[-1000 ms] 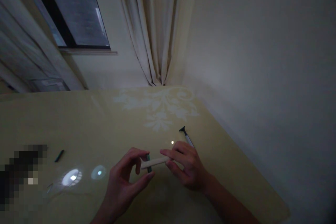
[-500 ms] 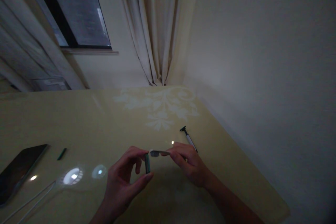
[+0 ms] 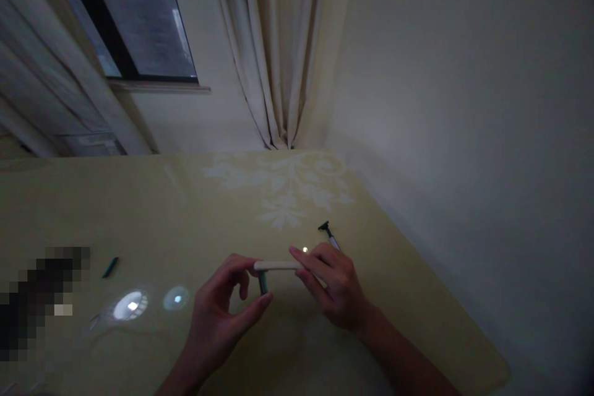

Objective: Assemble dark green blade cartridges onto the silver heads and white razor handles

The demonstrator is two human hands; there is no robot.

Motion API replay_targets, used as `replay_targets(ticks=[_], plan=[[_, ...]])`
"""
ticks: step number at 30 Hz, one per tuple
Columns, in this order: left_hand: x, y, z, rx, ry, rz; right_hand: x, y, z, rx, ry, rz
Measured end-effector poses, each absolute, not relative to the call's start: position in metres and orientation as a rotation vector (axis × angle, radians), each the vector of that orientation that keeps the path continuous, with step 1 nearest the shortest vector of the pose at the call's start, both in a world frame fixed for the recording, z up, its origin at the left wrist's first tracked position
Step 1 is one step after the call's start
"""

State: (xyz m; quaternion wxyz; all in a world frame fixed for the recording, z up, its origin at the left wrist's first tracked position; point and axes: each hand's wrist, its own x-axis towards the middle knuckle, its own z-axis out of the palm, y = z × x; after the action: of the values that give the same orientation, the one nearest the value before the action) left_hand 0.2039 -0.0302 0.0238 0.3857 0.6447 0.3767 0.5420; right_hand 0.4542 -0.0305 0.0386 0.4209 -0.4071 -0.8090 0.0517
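Observation:
My left hand [image 3: 223,306] pinches a small dark-green razor cartridge [image 3: 263,283] between forefinger and thumb, holding it upright above the table. In my right hand [image 3: 331,288] is a pale toothbrush [image 3: 278,265], gripped by its handle and held level. Its head lies across the upper part of the cartridge and hides that part; the bristles face away from view, apparently toward the cartridge. Just beyond my right hand a razor [image 3: 330,235] with a black head and light handle rests on the table, its lower end covered by my fingers.
A second dark-green cartridge [image 3: 110,267] lies at the left of the glossy yellowish table [image 3: 185,229]. Farther left is a dark pixelated shape [image 3: 41,297]. A wall [image 3: 440,154] runs along the table's right edge; curtains [image 3: 283,49] hang behind.
The toothbrush has moved left and turned over, so its head now covers the cartridge's upper part. My right forefinger has stretched out along it. My left hand has barely moved.

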Motion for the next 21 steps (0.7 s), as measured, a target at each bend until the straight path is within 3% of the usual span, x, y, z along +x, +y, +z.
replay_targets(ticks=[21], plan=[[0.2013,-0.0249,0.0185,1.632,1.066,1.414,0.4516,-0.0317,0.0369,-1.011,-2.068,0.038]])
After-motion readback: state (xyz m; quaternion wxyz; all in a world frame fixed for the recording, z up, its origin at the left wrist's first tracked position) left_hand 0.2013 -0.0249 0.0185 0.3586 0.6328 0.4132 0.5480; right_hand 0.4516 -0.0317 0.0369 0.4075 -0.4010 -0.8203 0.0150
